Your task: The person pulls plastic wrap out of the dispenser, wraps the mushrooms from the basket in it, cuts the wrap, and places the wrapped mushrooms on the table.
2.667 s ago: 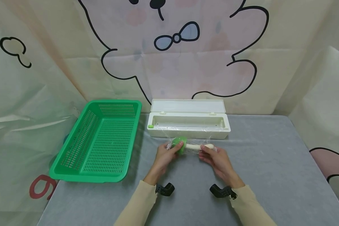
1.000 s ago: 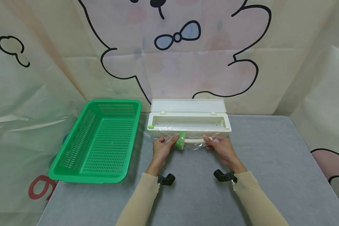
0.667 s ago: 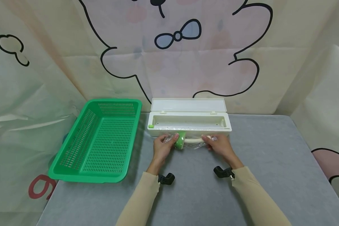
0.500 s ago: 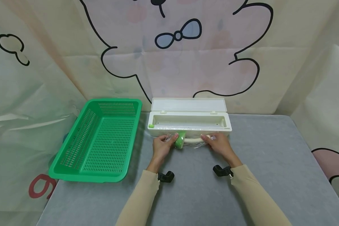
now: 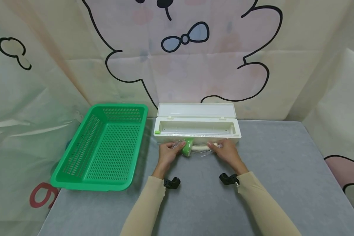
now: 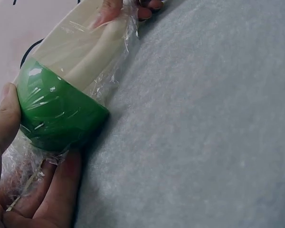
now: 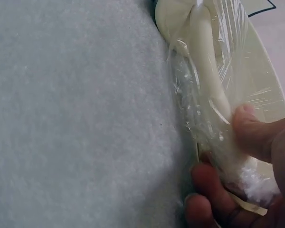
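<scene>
Film-wrapped ladle (image 5: 194, 148) lying left–right against the dispenser box (image 5: 197, 130): left hand (image 5: 167, 154) pinches its green bowl end, right hand (image 5: 226, 153) pinches the handle end.

A grey table (image 5: 283, 170) carries a green basket (image 5: 106, 147) at the left (empty inside) and, just beside it, an open white box (image 5: 196, 129).

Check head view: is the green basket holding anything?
No, the green basket shows only its bare perforated floor; the wrapped tool is in both hands by the dispenser box.
</scene>
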Available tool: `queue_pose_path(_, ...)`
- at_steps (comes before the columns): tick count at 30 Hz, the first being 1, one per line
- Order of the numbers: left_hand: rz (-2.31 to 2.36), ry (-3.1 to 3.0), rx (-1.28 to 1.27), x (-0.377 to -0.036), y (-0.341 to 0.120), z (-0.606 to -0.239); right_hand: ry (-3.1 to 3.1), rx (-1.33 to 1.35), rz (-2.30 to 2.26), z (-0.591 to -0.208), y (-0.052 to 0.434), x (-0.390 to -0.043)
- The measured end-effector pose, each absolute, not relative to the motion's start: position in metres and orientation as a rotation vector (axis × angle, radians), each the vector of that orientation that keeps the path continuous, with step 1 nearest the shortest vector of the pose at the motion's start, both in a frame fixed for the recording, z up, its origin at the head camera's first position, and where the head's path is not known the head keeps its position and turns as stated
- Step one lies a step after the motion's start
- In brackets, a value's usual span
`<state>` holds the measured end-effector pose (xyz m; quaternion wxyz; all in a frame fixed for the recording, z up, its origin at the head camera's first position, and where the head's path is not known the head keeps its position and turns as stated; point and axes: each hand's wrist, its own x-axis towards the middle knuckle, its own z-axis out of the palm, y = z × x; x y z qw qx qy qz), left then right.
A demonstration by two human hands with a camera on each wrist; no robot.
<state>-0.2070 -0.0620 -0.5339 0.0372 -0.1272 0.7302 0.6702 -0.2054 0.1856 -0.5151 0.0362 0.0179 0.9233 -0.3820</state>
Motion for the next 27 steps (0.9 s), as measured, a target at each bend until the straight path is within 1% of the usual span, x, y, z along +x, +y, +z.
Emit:
queue_pose_path(5, 2.021, 2.259, -0.394, -0.207, -0.063, -0.531, 2.851, 0.087, -1.148, -0.516, 0.184, -0.204)
queue_pose_path(9, 1.971, 2.297, -0.390, -0.206, -0.062, -0.526, 2.876, 0.054, -1.143, -0.515, 0.184, -0.202)
queue_pose_path(17, 1.758, 2.477, -0.281, -0.199, -0.070, -0.510, 2.845, 0.108, -0.990, -0.505, 0.187, -0.191)
queue_pose_path(19, 1.694, 2.559, -0.336, -0.196, -0.075, -0.506, 2.833, 0.139, -0.938, -0.499, 0.190, -0.186)
queue_pose_path(24, 1.664, 2.745, -0.623, -0.194, -0.085, -0.497, 2.888, 0.247, -0.913, -0.477, 0.203, -0.177)
queue_pose_path(27, 1.728, 2.777, -0.674, -0.196, -0.088, -0.495, 3.026, 0.353, -1.005, -0.467, 0.208, -0.177)
